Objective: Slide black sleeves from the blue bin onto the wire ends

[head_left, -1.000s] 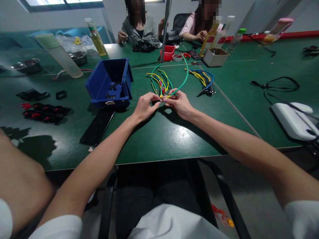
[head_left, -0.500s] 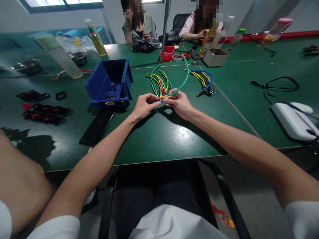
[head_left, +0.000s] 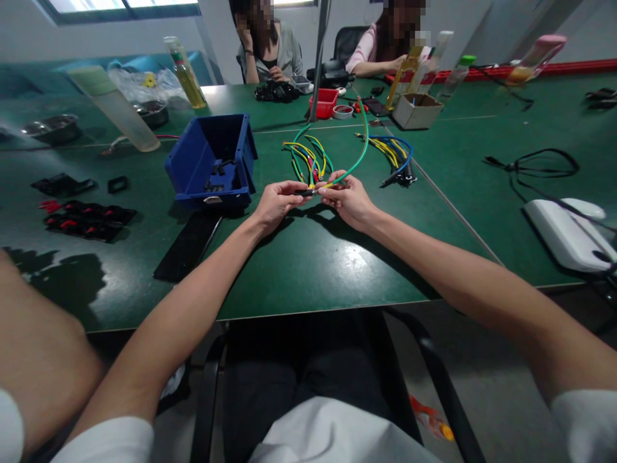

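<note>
My right hand (head_left: pixel 351 200) pinches a green-and-yellow wire (head_left: pixel 362 149) near its end; the rest arcs up and away over the table. Between the fingertips of my left hand (head_left: pixel 279 204) is a small black sleeve (head_left: pixel 304 192), pointing at the wire's metal end. Whether the sleeve and wire end touch, I cannot tell. Just beyond my hands lies a bunch of green and yellow wires (head_left: pixel 308 154), with some red among them. Further right is a second bundle of yellow and blue wires (head_left: pixel 393 154) with black ends.
Left of my hands stands a blue bin (head_left: pixel 212 161) with small black parts inside. A black phone (head_left: pixel 187 247) lies before it. Black-and-red parts (head_left: pixel 87 218) are at far left, a white device (head_left: pixel 569 235) at far right. Two people sit across the green table (head_left: pixel 308 276).
The black sleeve now shows between my left fingertips, where it was mostly hidden. My left hand has shifted slightly left, and the wire's loop has swung a little right.
</note>
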The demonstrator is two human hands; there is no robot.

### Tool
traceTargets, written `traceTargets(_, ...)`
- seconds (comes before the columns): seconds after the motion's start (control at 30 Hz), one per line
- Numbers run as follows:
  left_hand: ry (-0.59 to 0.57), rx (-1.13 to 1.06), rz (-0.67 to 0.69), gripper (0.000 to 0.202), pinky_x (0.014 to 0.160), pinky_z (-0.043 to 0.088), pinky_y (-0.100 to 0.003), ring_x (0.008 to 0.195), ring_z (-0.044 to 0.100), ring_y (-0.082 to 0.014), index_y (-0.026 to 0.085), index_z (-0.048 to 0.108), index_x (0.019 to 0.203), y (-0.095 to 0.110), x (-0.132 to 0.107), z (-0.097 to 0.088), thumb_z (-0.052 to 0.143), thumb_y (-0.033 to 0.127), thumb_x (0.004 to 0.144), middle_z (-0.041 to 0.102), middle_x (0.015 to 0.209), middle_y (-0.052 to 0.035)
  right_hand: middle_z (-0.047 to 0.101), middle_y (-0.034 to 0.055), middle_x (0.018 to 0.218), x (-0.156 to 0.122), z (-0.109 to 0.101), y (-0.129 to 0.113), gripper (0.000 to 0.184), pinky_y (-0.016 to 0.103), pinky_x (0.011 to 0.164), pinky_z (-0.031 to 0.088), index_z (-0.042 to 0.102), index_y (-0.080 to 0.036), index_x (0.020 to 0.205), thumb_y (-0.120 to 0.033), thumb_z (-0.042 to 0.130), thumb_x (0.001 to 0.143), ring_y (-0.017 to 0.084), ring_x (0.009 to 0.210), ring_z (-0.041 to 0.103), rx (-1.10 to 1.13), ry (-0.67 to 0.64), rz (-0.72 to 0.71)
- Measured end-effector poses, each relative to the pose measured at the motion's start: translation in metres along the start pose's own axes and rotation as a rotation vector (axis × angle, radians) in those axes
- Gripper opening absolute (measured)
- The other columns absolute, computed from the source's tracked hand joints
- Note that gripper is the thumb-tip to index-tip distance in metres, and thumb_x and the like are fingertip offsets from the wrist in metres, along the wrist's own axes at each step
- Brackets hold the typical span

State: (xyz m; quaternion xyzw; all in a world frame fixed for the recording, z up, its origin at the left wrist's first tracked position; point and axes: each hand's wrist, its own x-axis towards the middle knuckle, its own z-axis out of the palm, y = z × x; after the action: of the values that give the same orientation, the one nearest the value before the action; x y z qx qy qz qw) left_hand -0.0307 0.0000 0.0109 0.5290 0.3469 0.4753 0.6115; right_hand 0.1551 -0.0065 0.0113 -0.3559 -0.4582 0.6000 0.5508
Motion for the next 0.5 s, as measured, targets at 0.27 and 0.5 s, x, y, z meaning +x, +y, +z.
traceTargets(0.27,0.002,-0.056,-0.017,0.031,0.095,0.053,-0.039,0.094,0.070,-0.0197,0.015,0.068,0.096,0.0022,0.0003,0.0006,0.060,0.002,0.068,0.072,0.102,-0.0067,0.068,-0.0020,0.085,0.0028,-0.0034,0.0013,0.040,0.025,0.065,0.051,0.048,-0.024,0.081,-0.021,0.082,0.060,0.013,0.079,0.064,0.056,0.004,-0.009)
traceTargets(0.5,0.003,-0.099,-0.006,0.021,0.093,0.053,-0.035,0.095,0.070,-0.0187,0.015,0.066,0.097,-0.0022,0.0022,0.0004,0.073,0.019,0.078,0.072,0.103,-0.0085,0.068,-0.0019,0.086,0.0037,-0.0042,0.0016,0.041,0.025,0.065,0.051,0.047,-0.024,0.081,-0.021,0.082,0.061,0.014,0.083,0.065,0.070,0.004,-0.013)
